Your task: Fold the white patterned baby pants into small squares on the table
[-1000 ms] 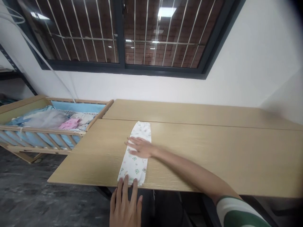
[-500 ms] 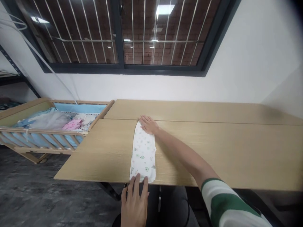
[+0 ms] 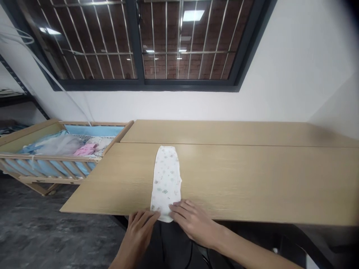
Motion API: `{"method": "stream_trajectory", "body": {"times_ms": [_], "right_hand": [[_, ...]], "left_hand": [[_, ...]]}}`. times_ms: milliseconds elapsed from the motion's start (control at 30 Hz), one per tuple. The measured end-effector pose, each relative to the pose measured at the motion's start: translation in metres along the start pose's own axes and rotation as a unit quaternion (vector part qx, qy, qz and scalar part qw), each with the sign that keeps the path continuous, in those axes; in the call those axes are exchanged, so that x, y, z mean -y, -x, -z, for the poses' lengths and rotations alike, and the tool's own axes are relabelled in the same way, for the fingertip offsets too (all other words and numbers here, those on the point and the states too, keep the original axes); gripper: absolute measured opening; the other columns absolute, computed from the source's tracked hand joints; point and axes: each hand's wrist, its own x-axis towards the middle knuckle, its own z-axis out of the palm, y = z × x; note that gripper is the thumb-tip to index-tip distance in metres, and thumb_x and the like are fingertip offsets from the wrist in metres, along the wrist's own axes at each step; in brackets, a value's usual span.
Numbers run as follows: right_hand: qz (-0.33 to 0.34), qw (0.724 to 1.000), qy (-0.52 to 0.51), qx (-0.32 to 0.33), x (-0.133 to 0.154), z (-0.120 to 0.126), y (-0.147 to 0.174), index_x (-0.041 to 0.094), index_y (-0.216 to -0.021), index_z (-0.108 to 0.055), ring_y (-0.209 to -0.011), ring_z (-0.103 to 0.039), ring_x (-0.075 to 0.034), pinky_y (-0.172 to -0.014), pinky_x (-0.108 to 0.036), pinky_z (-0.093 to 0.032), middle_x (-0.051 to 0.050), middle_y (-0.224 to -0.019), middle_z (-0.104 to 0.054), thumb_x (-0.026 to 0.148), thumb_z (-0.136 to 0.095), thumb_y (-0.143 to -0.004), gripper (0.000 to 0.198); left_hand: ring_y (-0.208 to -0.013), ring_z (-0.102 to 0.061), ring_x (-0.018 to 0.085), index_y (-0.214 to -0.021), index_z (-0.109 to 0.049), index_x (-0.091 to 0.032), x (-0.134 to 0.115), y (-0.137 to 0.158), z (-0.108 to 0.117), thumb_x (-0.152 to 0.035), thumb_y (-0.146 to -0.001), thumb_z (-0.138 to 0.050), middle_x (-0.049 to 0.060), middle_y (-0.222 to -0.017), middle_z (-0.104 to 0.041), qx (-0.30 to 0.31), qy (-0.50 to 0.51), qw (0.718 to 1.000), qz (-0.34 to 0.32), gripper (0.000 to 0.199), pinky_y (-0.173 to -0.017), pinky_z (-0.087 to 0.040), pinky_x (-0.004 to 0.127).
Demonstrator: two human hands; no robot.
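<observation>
At lower centre the left hand (image 3: 140,227), fingers close together, meets the lower left corner of the patterned white cloth (image 3: 166,175); the right hand (image 3: 193,220) has come down from the upper end to the lower right edge, fingers nearly together; both now attend one end, whether pinching I cannot tell; cot (image 3: 70,158) left, barred window (image 3: 187,85) above, table (image 3: 252,179) beneath.

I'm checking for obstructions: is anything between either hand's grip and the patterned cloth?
Nothing visible is. The left hand's grip meets the patterned cloth at its near left corner; the right hand's grip overlaps its near right edge.
</observation>
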Motion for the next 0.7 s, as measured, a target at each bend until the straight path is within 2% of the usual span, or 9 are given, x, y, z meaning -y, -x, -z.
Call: {"method": "stream_trajectory", "body": {"times_ms": [67,133,233,333,400,467,533,633,700], "right_hand": [[-0.039,0.998,-0.053,-0.009,0.007,0.01,0.003,0.019,-0.12,-0.065,-0.106,-0.065,-0.026,-0.096,-0.043,-0.048,-0.013,-0.112,-0.071,0.018,-0.039,-0.103,0.031],[-0.09,0.988,-0.127,-0.02,0.01,0.034,0.002,0.025,-0.115,-0.066,-0.093,-0.067,-0.025,-0.086,-0.04,-0.051,-0.009,-0.099,-0.072,0.028,-0.041,-0.105,0.027],[-0.134,0.965,-0.218,-0.064,0.002,0.074,-0.011,0.03,-0.113,-0.065,-0.092,-0.066,-0.024,-0.082,-0.038,-0.052,-0.006,-0.103,-0.07,0.037,-0.042,-0.105,0.026],[-0.139,0.954,-0.228,-0.137,-0.033,0.094,-0.039,0.026,-0.11,-0.066,-0.097,-0.064,-0.023,-0.084,-0.037,-0.051,-0.009,-0.11,-0.067,0.041,-0.043,-0.103,0.028],[-0.15,0.947,-0.214,-0.185,-0.069,0.09,-0.065,0.022,-0.109,-0.065,-0.094,-0.063,-0.022,-0.083,-0.036,-0.05,-0.009,-0.107,-0.067,0.043,-0.047,-0.101,0.029],[-0.183,0.933,-0.224,-0.216,-0.108,0.076,-0.092,0.019,-0.112,-0.062,-0.086,-0.063,-0.02,-0.078,-0.033,-0.051,-0.007,-0.103,-0.068,0.041,-0.051,-0.098,0.028],[-0.229,0.925,-0.218,-0.21,-0.142,0.057,-0.115,0.018,-0.112,-0.06,-0.082,-0.062,-0.018,-0.076,-0.031,-0.051,-0.006,-0.101,-0.068,0.036,-0.052,-0.096,0.025],[-0.29,0.925,-0.177,-0.169,-0.175,0.032,-0.135,0.016,-0.109,-0.061,-0.087,-0.063,-0.019,-0.08,-0.032,-0.051,-0.008,-0.101,-0.068,0.03,-0.047,-0.097,0.023],[-0.307,0.926,-0.155,-0.154,-0.185,0.022,-0.139,0.015,-0.108,-0.062,-0.095,-0.063,-0.022,-0.087,-0.036,-0.051,-0.01,-0.104,-0.067,0.027,-0.047,-0.096,0.023]], "left_hand": [[-0.095,-0.068,0.016,-0.122,-0.066,-0.027,-0.008,-0.007,0.013,-0.013,-0.1,-0.046,0.002,-0.107,-0.074,0.016,0.04,0.999,0.018,0.033,-0.086,-0.05,0.032],[-0.095,-0.069,0.016,-0.119,-0.068,-0.028,-0.018,-0.022,0.031,-0.02,-0.1,-0.048,0.003,-0.106,-0.073,0.014,0.091,0.994,0.058,0.028,-0.085,-0.054,0.03],[-0.096,-0.068,0.016,-0.117,-0.069,-0.027,-0.023,-0.063,0.058,-0.028,-0.1,-0.052,0.004,-0.104,-0.072,-0.006,0.161,0.983,0.084,0.025,-0.084,-0.056,0.027],[-0.099,-0.067,0.019,-0.111,-0.071,-0.023,-0.005,-0.119,0.066,-0.035,-0.098,-0.054,0.005,-0.105,-0.072,-0.074,0.158,0.982,0.077,0.024,-0.089,-0.055,0.031],[-0.102,-0.065,0.019,-0.111,-0.07,-0.022,0.017,-0.157,0.056,-0.036,-0.097,-0.054,0.005,-0.109,-0.071,-0.091,0.14,0.981,0.102,0.026,-0.093,-0.053,0.032],[-0.102,-0.064,0.02,-0.112,-0.068,-0.019,0.042,-0.19,0.036,-0.033,-0.097,-0.051,0.006,-0.111,-0.07,-0.064,0.129,0.981,0.133,0.027,-0.095,-0.052,0.033],[-0.103,-0.063,0.021,-0.112,-0.067,-0.016,0.064,-0.215,0.012,-0.029,-0.096,-0.048,0.008,-0.112,-0.069,-0.035,0.115,0.979,0.162,0.028,-0.096,-0.051,0.036],[-0.107,-0.062,0.024,-0.116,-0.063,-0.012,0.081,-0.231,-0.017,-0.021,-0.094,-0.046,0.013,-0.115,-0.068,-0.015,0.095,0.978,0.184,0.029,-0.099,-0.049,0.04],[-0.112,-0.06,0.026,-0.121,-0.06,-0.011,0.076,-0.224,-0.026,-0.021,-0.094,-0.046,0.016,-0.12,-0.065,-0.009,0.075,0.979,0.19,0.032,-0.102,-0.047,0.043]]}}
